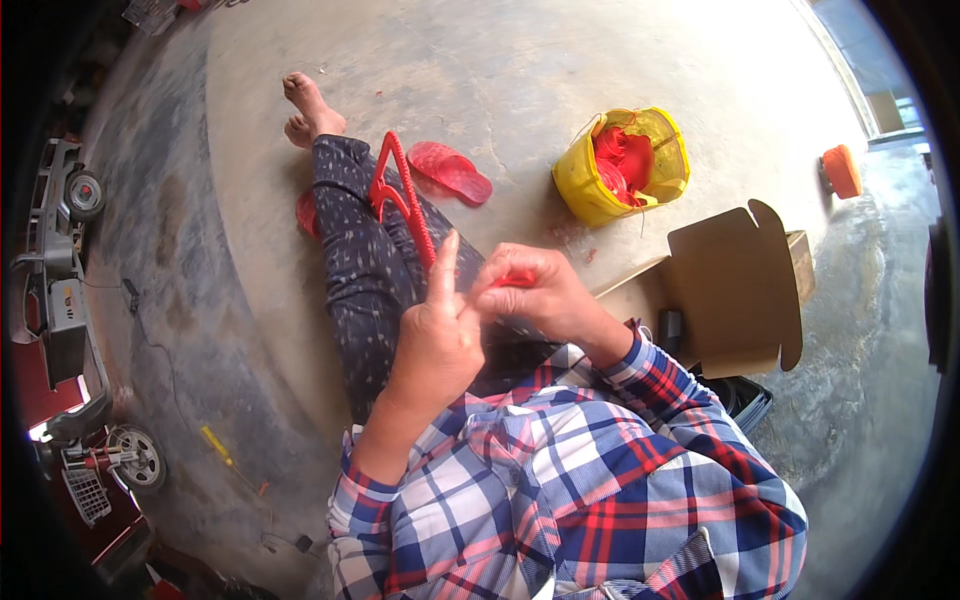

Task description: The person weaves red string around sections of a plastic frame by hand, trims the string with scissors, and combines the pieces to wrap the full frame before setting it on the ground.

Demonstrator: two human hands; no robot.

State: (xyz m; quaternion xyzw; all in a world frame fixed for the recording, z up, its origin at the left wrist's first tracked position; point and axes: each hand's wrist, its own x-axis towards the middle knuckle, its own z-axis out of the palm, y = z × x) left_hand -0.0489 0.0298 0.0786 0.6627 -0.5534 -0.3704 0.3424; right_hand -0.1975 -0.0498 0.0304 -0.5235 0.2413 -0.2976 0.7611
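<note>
A long red loop-shaped piece with a ridged, braided-looking edge (405, 195) rises from my left hand (437, 345) and lies over my legs. Its lower end disappears behind that hand. The left index finger points up beside it, while the other fingers are curled in. Close by on the right, my right hand (545, 292) is closed in a pinch, with a bit of red cord (515, 279) showing between its fingers. The two hands meet or nearly meet at the fingertips, where blur hides the detail.
Beyond my hands stands a yellow bucket (580, 185) with red cord coils (625, 165) inside. An open cardboard box (735, 290) is at my right. Red slippers (450, 172) lie by my legs. A yellow-handled tool (217, 445) and wheeled vehicles (135, 455) are on the left.
</note>
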